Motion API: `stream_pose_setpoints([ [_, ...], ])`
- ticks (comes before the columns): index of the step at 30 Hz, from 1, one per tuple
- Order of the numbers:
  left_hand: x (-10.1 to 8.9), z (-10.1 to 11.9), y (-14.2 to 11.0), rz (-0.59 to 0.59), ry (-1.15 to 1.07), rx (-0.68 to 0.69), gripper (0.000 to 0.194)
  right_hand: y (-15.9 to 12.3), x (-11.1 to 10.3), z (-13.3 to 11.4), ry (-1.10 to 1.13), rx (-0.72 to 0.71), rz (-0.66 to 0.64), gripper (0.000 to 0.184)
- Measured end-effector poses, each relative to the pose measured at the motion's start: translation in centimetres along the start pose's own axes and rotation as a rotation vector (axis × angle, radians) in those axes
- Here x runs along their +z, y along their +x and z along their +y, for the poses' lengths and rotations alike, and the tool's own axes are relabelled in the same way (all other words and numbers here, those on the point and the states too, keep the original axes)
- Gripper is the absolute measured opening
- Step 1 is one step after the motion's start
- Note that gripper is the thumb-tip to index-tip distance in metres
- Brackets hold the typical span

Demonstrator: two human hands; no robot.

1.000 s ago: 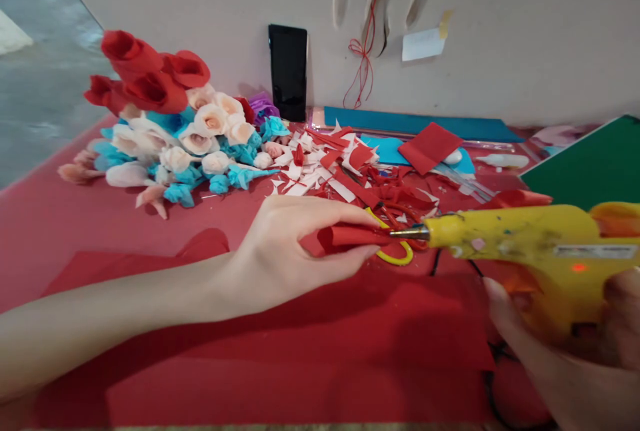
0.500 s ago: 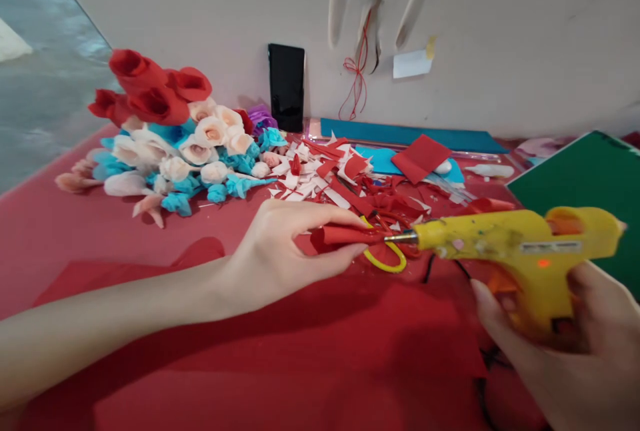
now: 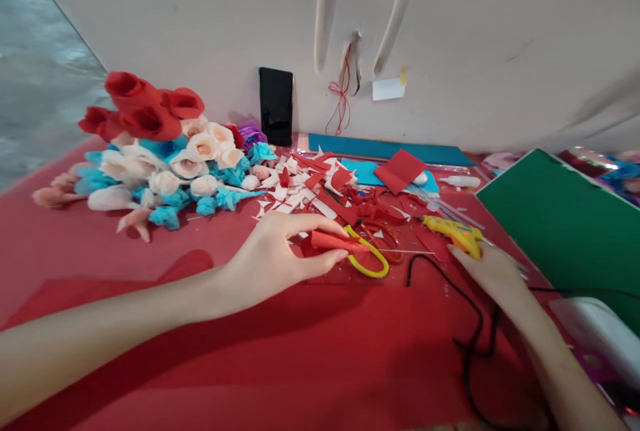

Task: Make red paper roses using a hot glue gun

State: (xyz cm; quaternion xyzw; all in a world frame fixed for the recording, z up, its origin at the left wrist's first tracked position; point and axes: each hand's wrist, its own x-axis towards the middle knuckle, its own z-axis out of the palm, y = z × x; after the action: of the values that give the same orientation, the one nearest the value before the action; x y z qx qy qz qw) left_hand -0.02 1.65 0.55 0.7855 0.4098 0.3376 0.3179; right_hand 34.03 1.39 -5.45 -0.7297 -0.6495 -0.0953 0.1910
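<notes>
My left hand [image 3: 280,251] is closed on a rolled piece of red paper [image 3: 327,242], pinched between thumb and fingers over the table. A thin pale strand or stick [image 3: 407,252] runs right from the paper's narrow end; I cannot tell which it is. My right hand [image 3: 487,268] is around the yellow glue gun [image 3: 455,232], low at the table's right side, its nozzle pointing left. Just beyond the red paper lie scissors [image 3: 376,274] with yellow and red handles. A large sheet of red paper [image 3: 280,344] spreads below my hands.
Paper flowers [image 3: 150,114] in red, cream and blue are heaped on the left. Red and white scraps [image 3: 305,184] cover the middle back. A black phone [image 3: 276,108] leans on the wall. On the right are a green board [image 3: 565,211] and a black cord [image 3: 470,301].
My right hand has carried the glue gun away from the red paper, back and down toward the table. My left hand still holds the roll. The view has shifted slightly.
</notes>
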Motion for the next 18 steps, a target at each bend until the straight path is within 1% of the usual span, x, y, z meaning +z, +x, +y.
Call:
stream_pose_setpoints([
  [2,-0.1,0.3,-0.2,-0.001,-0.008,0.012,0.013,-0.2,0.2,0.1,-0.065,0.020,0.004,0.025],
  [3,-0.1,0.4,-0.3,0.003,-0.003,0.011,0.013,-0.4,0.0,-0.2,-0.101,0.029,0.010,0.028],
  [4,-0.2,0.5,-0.4,0.007,0.003,0.012,0.014,-0.6,-0.5,-0.8,-0.132,0.037,0.033,0.032],
  [6,-0.3,0.7,-0.5,0.001,-0.005,0.032,0.014,-1.2,-2.1,-2.9,-0.144,0.001,0.081,0.036],
  [7,-0.3,0.8,-0.6,-0.007,-0.022,0.045,0.014,-1.5,-3.1,-4.3,-0.116,-0.048,0.118,0.032],
  [9,-0.3,1.0,-0.7,-0.014,-0.060,0.072,0.015,-2.3,-5.1,-7.5,0.088,-0.279,0.194,0.022],
  [10,-0.3,1.1,-0.8,-0.008,-0.073,0.079,0.015,-2.7,-6.0,-9.1,0.185,-0.406,0.204,0.020],
  [11,-0.2,1.1,-0.9,-0.001,-0.081,0.080,0.015,-3.0,-6.8,-10.6,0.261,-0.532,0.183,0.022],
  [12,-0.2,1.2,-1.0,-0.002,-0.092,0.083,0.016,-3.2,-7.4,-11.9,0.283,-0.632,0.107,0.028],
  [14,-0.2,1.3,-1.1,-0.028,-0.122,0.104,0.017,-3.5,-8.0,-13.8,0.325,-0.699,0.056,0.033],
  [15,-0.2,1.4,-1.2,-0.037,-0.137,0.117,0.019,-3.6,-8.0,-14.5,0.343,-0.705,0.045,0.033],
  [18,-0.2,1.5,-1.3,-0.011,-0.174,0.154,0.021,-3.4,-7.7,-15.5,0.395,-0.693,0.027,0.025],
])
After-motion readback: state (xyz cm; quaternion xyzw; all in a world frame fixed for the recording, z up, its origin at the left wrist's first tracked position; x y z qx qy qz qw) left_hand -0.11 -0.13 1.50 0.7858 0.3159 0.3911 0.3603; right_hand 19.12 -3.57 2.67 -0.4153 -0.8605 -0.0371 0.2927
